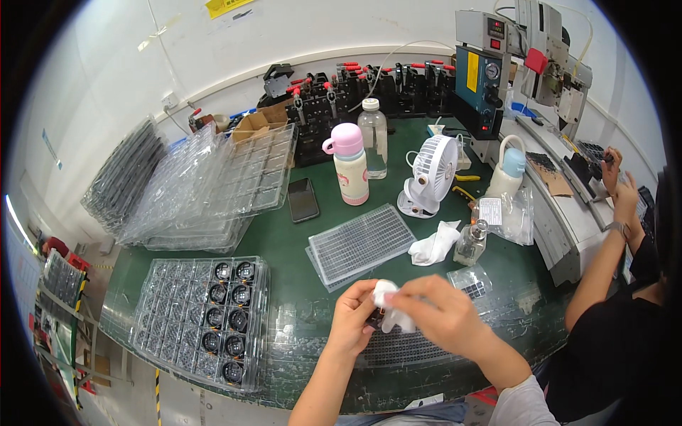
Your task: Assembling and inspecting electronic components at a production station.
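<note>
My left hand [349,316] is closed around a small dark part [375,318], mostly hidden by the fingers. In my right hand [444,312] is a white cloth [386,290], pinched and pressed against that part, with a loose end hanging below. Under both hands lies a sheet of small black pieces in rows [401,349]. To the left, a clear plastic tray [145,302] holds several black round parts [232,372] in its right-hand pockets. Beyond my right hand are a crumpled white cloth [435,243] and a small glass bottle [470,245].
Farther back stand a white fan [435,170], a pink-lidded bottle [349,167] and a clear bottle [373,138]. A phone [303,199] lies near stacked clear trays [185,184]. Red-handled clamps [334,106] line the wall. At right, another person's hands [618,184] work beside a machine [543,64].
</note>
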`<action>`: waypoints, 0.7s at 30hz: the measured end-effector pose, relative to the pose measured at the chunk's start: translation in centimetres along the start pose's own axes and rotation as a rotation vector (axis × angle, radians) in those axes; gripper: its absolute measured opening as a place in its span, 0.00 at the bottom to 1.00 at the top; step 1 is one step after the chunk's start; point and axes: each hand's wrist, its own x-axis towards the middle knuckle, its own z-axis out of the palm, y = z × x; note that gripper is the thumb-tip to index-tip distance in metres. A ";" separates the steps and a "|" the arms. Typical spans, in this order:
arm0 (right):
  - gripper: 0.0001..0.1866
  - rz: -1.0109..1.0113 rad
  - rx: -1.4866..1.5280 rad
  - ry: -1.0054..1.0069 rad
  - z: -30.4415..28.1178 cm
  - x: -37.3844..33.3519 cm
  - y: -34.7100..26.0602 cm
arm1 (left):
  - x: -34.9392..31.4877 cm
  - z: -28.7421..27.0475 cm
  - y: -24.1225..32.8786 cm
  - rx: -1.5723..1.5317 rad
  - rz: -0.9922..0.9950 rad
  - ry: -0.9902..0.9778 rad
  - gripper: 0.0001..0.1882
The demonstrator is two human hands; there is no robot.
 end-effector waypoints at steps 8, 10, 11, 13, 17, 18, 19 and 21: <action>0.13 0.235 -0.136 0.049 -1.3 0.5 3.8 | 1.3 -2.5 1.7 0.939 0.320 0.360 0.12; 0.12 0.251 -0.133 0.057 -1.2 0.3 4.5 | 1.2 -3.5 2.5 1.204 0.277 0.414 0.12; 0.12 0.251 -0.107 0.064 -1.1 0.3 4.8 | 1.2 -4.1 2.6 1.303 0.278 0.468 0.11; 0.11 0.255 -0.083 0.073 -0.6 0.1 5.4 | 1.3 -5.2 2.7 1.451 0.285 0.562 0.09; 0.11 0.240 -0.093 0.022 0.8 -0.9 7.6 | 1.1 -6.6 3.2 1.589 0.299 0.652 0.09; 0.11 0.216 -0.137 -0.016 1.0 -1.2 8.2 | 1.1 -7.0 3.2 1.590 0.301 0.644 0.09; 0.11 0.218 -0.137 -0.014 1.4 -1.5 8.6 | 1.1 -7.5 3.1 1.651 0.307 0.676 0.09; 0.14 0.204 -0.287 -0.071 1.7 -1.9 8.9 | 1.2 -7.8 3.3 1.708 0.246 0.729 0.08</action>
